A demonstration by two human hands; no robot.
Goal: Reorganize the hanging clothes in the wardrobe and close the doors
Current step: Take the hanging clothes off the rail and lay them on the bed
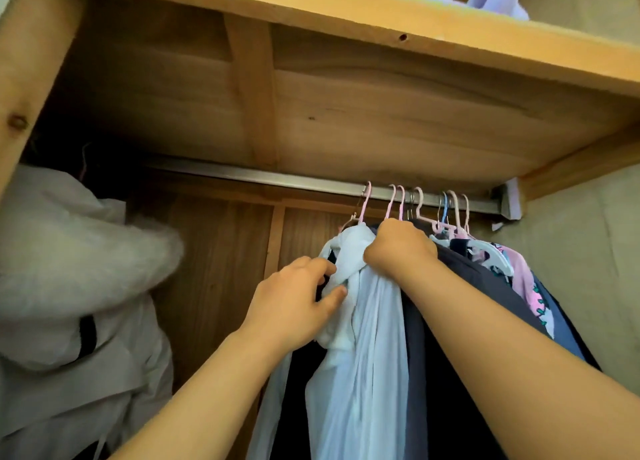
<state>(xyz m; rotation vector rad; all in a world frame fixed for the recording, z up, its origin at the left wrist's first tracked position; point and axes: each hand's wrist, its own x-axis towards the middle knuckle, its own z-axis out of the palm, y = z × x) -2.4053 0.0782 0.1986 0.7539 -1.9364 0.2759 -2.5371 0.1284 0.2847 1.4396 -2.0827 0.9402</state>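
- Wardrobe rail (pixel 277 179): clothes bunched at its right end.
- Pale blue garment (pixel 367 321): hangs leftmost in that bunch; likely light, soft, slippery. Better held at the hanger.
- Right hand (pixel 401 245) clenches its shoulder.
- Left hand (pixel 298 303) pinches its fabric.

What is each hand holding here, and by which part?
The right hand grips the pale blue garment bunched at its top, just under the hangers. The left hand pinches its fabric lower down.

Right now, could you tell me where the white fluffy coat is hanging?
In the head view, the white coat hangs at the wardrobe's far left, across a bare stretch of rail from the clothes bunched at the right, which both hands are handling.
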